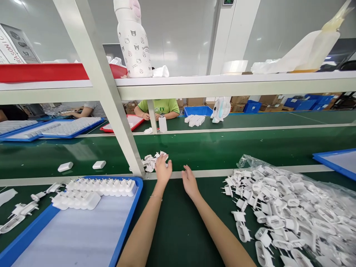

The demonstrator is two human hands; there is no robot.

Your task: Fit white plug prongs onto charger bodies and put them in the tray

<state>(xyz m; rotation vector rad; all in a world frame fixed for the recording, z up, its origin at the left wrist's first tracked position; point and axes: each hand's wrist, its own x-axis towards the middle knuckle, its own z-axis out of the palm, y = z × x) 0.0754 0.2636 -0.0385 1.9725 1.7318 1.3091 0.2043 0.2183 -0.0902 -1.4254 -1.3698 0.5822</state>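
Observation:
My left hand reaches forward over the metal rail to a small pile of white plug parts on the green belt, its fingers resting on the pile's right side. What the fingers hold, if anything, is hidden. My right hand lies beside it on the green table, fingers stretched forward and empty. A blue tray at my left carries two rows of assembled white plugs. A large heap of white plug parts lies on clear plastic at my right.
A slanted metal post rises just left of my hands. Two white casings lie on the belt. Loose parts sit far left. Across the belt a person in a green shirt works near a red tray, a bottle and a fan.

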